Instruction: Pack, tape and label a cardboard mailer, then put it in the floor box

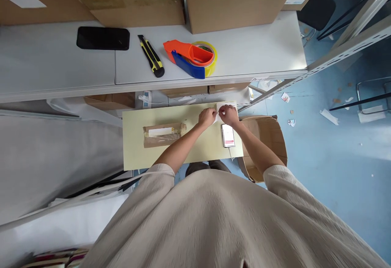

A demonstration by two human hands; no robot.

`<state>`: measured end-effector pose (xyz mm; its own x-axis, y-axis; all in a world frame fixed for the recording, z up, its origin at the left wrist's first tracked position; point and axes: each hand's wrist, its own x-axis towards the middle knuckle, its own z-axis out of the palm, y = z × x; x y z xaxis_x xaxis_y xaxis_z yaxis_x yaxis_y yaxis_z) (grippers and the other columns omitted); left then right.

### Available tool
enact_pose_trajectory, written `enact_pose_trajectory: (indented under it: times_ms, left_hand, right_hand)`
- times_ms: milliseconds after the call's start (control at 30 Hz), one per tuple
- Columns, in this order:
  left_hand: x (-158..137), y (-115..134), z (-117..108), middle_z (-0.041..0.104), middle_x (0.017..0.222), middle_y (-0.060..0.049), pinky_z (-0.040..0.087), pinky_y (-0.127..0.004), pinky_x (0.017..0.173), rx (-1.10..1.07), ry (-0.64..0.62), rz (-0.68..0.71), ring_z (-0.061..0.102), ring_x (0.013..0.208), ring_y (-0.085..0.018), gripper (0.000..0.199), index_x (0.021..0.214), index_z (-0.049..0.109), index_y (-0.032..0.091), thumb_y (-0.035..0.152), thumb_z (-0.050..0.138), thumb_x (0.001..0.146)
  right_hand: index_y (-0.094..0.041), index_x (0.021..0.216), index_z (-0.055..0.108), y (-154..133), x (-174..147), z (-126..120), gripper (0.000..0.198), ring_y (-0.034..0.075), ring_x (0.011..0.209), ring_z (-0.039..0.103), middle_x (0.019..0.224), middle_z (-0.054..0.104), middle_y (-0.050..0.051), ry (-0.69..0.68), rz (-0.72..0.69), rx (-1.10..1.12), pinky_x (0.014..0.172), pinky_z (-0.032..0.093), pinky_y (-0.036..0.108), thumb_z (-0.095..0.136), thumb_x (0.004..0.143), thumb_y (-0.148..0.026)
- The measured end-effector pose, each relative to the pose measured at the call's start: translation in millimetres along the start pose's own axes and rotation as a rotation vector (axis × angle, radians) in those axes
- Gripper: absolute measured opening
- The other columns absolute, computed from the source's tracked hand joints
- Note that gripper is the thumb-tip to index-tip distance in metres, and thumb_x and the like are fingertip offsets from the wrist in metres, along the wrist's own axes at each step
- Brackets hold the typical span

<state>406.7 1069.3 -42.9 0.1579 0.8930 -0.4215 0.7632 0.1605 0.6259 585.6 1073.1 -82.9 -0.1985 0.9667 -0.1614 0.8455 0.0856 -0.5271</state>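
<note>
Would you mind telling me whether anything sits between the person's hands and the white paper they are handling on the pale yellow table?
Nothing visible does. The left hand and right hand both already touch the white paper at the table's far edge. The phone lies just nearer than the right hand, and the brown parcel lies off to the left.

No legible text on anything.

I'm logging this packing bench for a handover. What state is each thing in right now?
left hand: pinching the white label
right hand: pinching the white label
white label: held at table's far edge
small phone: screen lit, cable attached
brown parcel: flat, taped
utility knife: blade state unclear
tape dispenser: loaded, lying idle
black phone: screen dark
</note>
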Motion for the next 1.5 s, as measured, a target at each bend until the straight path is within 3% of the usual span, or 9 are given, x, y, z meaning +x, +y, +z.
enact_pose_trajectory:
  times_ms: [533, 700, 800, 900, 1033, 1133, 1233, 1367, 1500]
  left_hand:
    - [0, -26, -11, 0.085, 0.109, -0.008, 0.054, -0.034, 0.095, -0.049, 0.15, -0.087, 0.074, 0.106, -0.027, 0.017, 0.095, 0.077, 0.026, 0.023, 0.065, 0.106]
    - [-1, -35, -23, 0.084, 0.103, -0.008, 0.056, -0.034, 0.097, -0.177, 0.21, -0.102, 0.075, 0.099, -0.026, 0.017, 0.088, 0.077, 0.023, 0.02, 0.068, 0.102]
    - [-3, -40, -30, 0.084, 0.101, -0.008, 0.057, -0.033, 0.096, -0.272, 0.264, -0.152, 0.076, 0.098, -0.025, 0.013, 0.086, 0.075, 0.023, 0.019, 0.071, 0.097]
    - [-11, -46, -38, 0.083, 0.099, -0.007, 0.059, -0.033, 0.09, -0.359, 0.319, -0.213, 0.078, 0.094, -0.024, 0.006, 0.096, 0.076, 0.022, 0.018, 0.074, 0.094]
    - [-33, -57, -49, 0.078, 0.084, -0.001, 0.058, -0.032, 0.076, -0.442, 0.372, -0.266, 0.074, 0.074, -0.021, 0.03, 0.118, 0.076, 0.025, 0.016, 0.072, 0.09]
    - [-52, -66, -58, 0.077, 0.082, 0.0, 0.056, -0.029, 0.069, -0.479, 0.414, -0.28, 0.07, 0.068, -0.018, 0.027, 0.11, 0.077, 0.024, 0.013, 0.068, 0.087]
    - [-72, -73, -67, 0.078, 0.086, -0.002, 0.056, -0.027, 0.068, -0.499, 0.448, -0.287, 0.071, 0.073, -0.018, 0.013, 0.093, 0.076, 0.022, 0.015, 0.068, 0.086]
    - [-98, -84, -81, 0.075, 0.082, -0.002, 0.058, -0.028, 0.069, -0.599, 0.47, -0.323, 0.072, 0.072, -0.018, 0.004, 0.094, 0.073, 0.022, 0.023, 0.069, 0.093]
    - [-124, -107, -100, 0.077, 0.09, -0.005, 0.062, -0.031, 0.083, -0.586, 0.593, -0.313, 0.077, 0.089, -0.022, 0.023, 0.091, 0.069, 0.023, 0.04, 0.064, 0.106]
  right_hand:
    - [-0.022, 0.101, 0.075, 50, 15, 2, 0.028, 0.038, 0.105, 0.066, 0.109, 0.075, 0.019, 0.16, 0.172, 0.112, 0.099, 0.056, 0.051, 0.051, 0.108, -0.034]
    - [-0.019, 0.133, 0.074, 54, 13, -4, 0.039, 0.033, 0.102, 0.071, 0.135, 0.069, 0.021, 0.193, 0.17, 0.192, 0.097, 0.061, 0.051, 0.053, 0.107, -0.038]
    - [-0.019, 0.147, 0.068, 39, 8, -6, 0.048, 0.031, 0.102, 0.073, 0.154, 0.06, 0.023, 0.166, 0.11, 0.252, 0.095, 0.063, 0.051, 0.055, 0.107, -0.042]
    - [-0.021, 0.139, 0.072, 10, -5, -3, 0.045, 0.029, 0.098, 0.074, 0.147, 0.066, 0.02, 0.06, -0.025, 0.333, 0.097, 0.064, 0.05, 0.054, 0.11, -0.049]
    - [-0.025, 0.138, 0.072, -37, -34, 4, 0.051, 0.03, 0.106, 0.074, 0.14, 0.071, 0.017, -0.04, -0.242, 0.422, 0.099, 0.064, 0.049, 0.063, 0.107, -0.065]
    - [-0.029, 0.147, 0.069, -69, -55, 9, 0.068, 0.038, 0.132, 0.068, 0.146, 0.07, 0.017, -0.073, -0.409, 0.37, 0.113, 0.059, 0.056, 0.083, 0.094, -0.069]
    - [-0.027, 0.152, 0.066, -94, -67, 15, 0.068, 0.042, 0.141, 0.063, 0.153, 0.067, 0.019, -0.093, -0.495, 0.297, 0.119, 0.054, 0.06, 0.085, 0.094, -0.056]
    - [-0.025, 0.139, 0.073, -119, -67, 19, 0.04, 0.035, 0.119, 0.073, 0.138, 0.075, 0.017, -0.088, -0.469, 0.384, 0.11, 0.058, 0.055, 0.062, 0.103, -0.039]
    - [-0.025, 0.119, 0.075, -143, -56, 22, 0.037, 0.033, 0.099, 0.074, 0.11, 0.08, 0.012, -0.022, -0.249, 0.553, 0.094, 0.063, 0.05, 0.056, 0.103, -0.053]
